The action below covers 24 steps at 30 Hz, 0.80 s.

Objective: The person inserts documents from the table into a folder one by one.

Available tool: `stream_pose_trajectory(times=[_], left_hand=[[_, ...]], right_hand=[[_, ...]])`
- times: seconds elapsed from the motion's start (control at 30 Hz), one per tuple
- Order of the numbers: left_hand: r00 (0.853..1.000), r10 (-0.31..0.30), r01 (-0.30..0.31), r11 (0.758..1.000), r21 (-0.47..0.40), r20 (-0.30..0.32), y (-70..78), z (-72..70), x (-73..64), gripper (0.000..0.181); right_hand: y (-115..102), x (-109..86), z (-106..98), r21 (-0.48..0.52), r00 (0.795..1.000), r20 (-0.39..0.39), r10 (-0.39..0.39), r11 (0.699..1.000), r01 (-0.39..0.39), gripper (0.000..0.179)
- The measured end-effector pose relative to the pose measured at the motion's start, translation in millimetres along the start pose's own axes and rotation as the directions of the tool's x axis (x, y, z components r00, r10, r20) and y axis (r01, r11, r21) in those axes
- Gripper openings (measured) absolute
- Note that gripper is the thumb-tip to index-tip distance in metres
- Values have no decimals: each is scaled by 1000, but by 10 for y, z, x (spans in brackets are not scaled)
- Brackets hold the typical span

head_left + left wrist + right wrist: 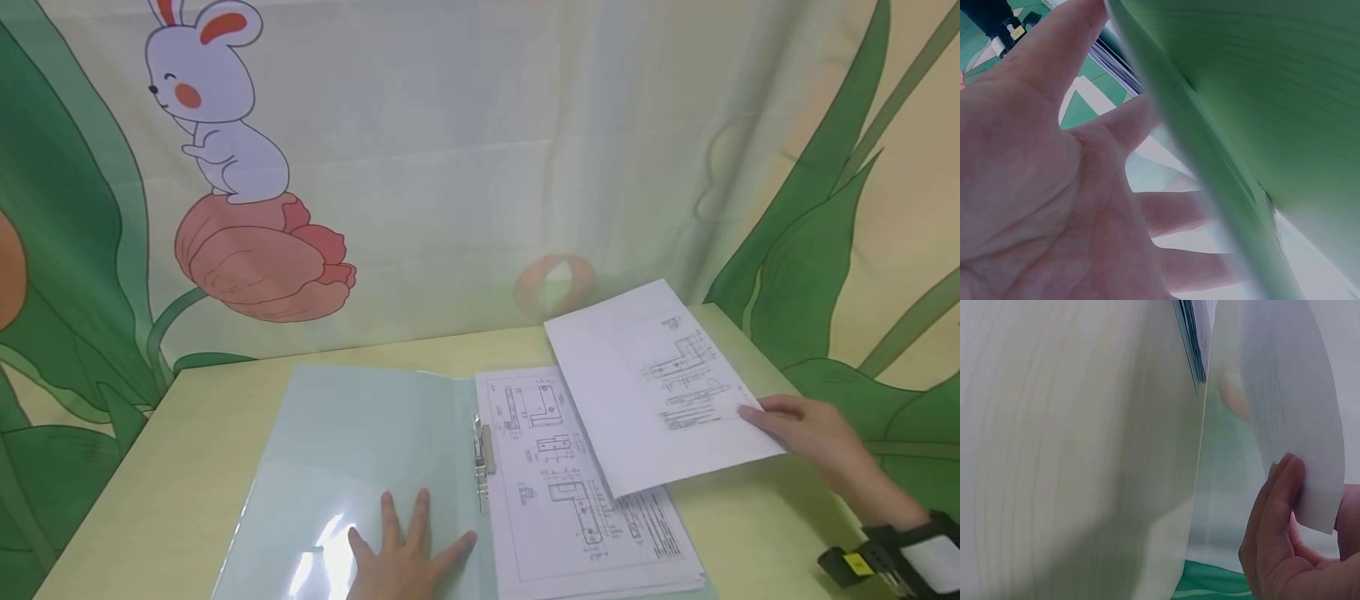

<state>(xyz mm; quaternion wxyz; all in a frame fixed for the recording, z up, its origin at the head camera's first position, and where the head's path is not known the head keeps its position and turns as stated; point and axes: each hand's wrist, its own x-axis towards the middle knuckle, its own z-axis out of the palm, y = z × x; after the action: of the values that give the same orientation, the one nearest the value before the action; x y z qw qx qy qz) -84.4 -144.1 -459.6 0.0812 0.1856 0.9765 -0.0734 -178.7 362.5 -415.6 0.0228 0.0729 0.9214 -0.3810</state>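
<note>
Bottom centre, left hand (397, 562) splayed on open folder (360, 433); at right, right hand (813, 437) pinching a sheet (615, 392), apparently a page-moving step; next needs steady guiding.

One folder (360, 446); one clip (489, 450); one paper stack (536, 533); one raised sheet (637, 400)

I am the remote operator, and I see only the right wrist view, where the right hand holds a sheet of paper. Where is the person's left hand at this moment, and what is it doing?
Observer: In the head view, the left hand rests with spread fingers on the left cover of the open folder.
Operator: Thank you. Is there some clip in this folder?
Observer: Yes, a metal clip sits at the left edge of the stack of drawings.
</note>
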Motion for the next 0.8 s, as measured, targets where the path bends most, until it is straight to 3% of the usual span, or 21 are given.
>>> stream_pose_trajectory(times=[0.37, 0.8], left_hand=[[1000, 4, -4, 1000, 13, 4, 7, -4, -15, 89], [999, 17, -15, 998, 62, -45, 11, -27, -39, 90]], right_hand=[[-244, -78, 252, 33, 998, 36, -44, 999, 43, 60], [-346, -176, 537, 98, 995, 102, 3, 995, -13, 61]])
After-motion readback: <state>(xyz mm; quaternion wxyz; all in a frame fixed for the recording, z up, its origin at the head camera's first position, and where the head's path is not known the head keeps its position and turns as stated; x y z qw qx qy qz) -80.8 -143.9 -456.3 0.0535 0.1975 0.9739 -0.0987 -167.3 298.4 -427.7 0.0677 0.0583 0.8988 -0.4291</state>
